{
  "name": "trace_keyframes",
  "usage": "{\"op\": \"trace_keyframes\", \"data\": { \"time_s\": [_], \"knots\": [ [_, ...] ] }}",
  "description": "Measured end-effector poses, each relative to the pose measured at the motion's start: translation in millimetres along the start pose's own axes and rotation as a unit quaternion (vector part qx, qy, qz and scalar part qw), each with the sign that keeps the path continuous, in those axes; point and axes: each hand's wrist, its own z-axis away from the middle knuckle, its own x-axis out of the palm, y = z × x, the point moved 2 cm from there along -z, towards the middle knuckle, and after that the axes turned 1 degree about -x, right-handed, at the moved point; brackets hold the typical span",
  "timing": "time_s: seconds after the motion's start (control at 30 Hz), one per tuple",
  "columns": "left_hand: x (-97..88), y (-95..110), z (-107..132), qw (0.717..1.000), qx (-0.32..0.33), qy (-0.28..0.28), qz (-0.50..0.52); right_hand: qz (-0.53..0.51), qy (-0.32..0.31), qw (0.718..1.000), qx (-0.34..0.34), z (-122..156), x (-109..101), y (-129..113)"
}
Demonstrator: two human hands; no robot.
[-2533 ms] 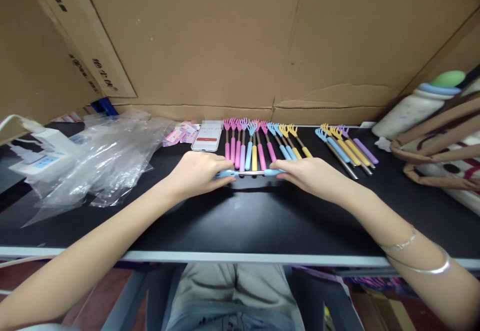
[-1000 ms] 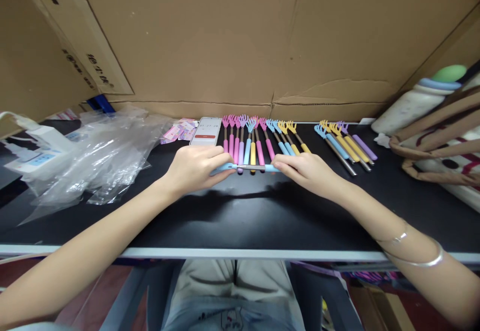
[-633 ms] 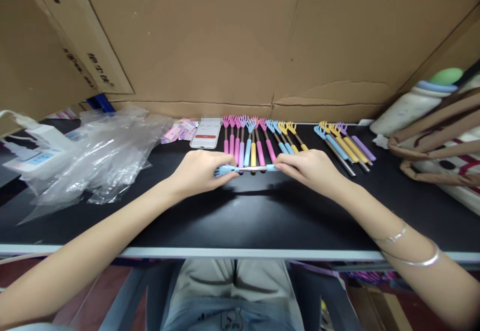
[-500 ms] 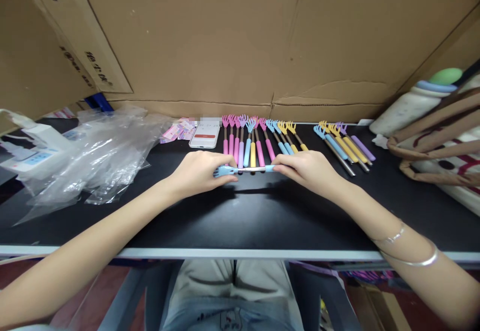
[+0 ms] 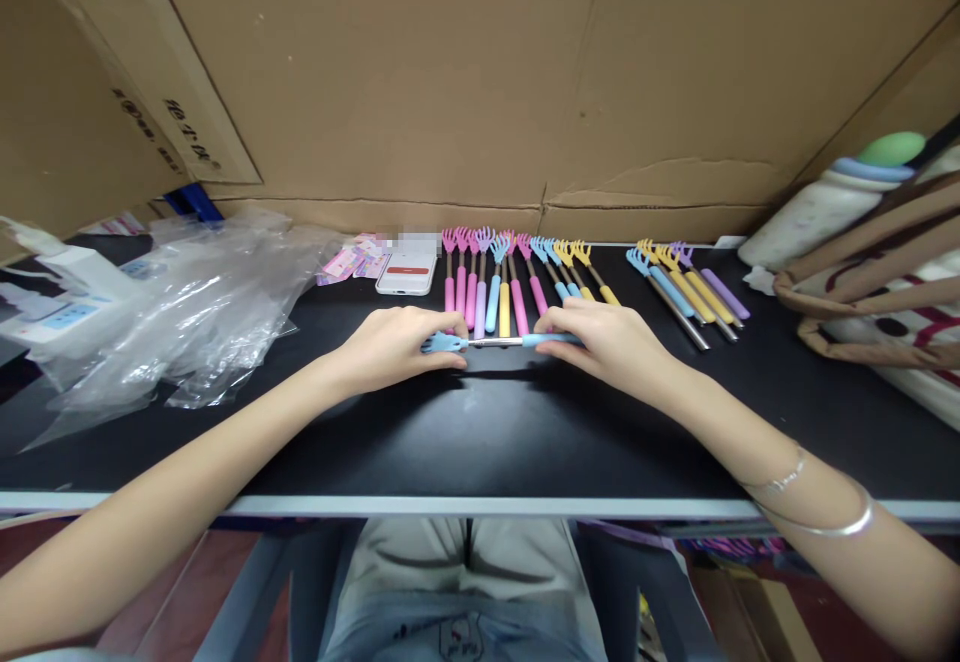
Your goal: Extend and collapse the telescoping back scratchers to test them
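Note:
A back scratcher with a blue claw head, a silver metal rod (image 5: 495,342) and a blue handle is held level above the black tabletop, casting a shadow below. My left hand (image 5: 397,347) is closed around its claw end, with the blue tines showing at the palm. The blue handle (image 5: 551,338) sits in the closed fingers of my right hand (image 5: 607,337). Just beyond lies a row of back scratchers in pink, purple, blue and yellow, including a pink one (image 5: 517,302). My fingers hide part of the held one.
On the left, clear plastic bags (image 5: 202,312) lie beside a white power strip (image 5: 71,307). A phone (image 5: 406,270) and small printed cards (image 5: 352,260) are at the back. Rightward are more back scratchers with bare metal rods (image 5: 679,312), a bottle (image 5: 821,207) and a bag (image 5: 862,287). Cardboard (image 5: 450,72) walls the back.
My right hand has shifted slightly left along the back scratcher, and more of the blue handle shows. My left hand keeps its hold on the claw end.

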Motion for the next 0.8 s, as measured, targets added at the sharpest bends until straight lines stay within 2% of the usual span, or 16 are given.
{"op": "trace_keyframes", "data": {
  "time_s": [0.17, 0.43, 0.8],
  "knots": [
    [1.8, 0.2, -0.8, 1.000, -0.007, 0.023, -0.012, 0.012, 0.010, 1.000, 0.001, 0.8, 0.5, 0.1],
    [2.1, 1.8, -0.5, 1.000, -0.022, -0.015, 0.004, 0.001, 0.025, 1.000, 0.001, 2.2, -0.8, -3.5],
    [2.2, 3.5, -0.7, 1.000, -0.012, 0.007, 0.020, -0.005, 0.053, 0.998, -0.016, 3.9, -3.5, -7.0]
  ]
}}
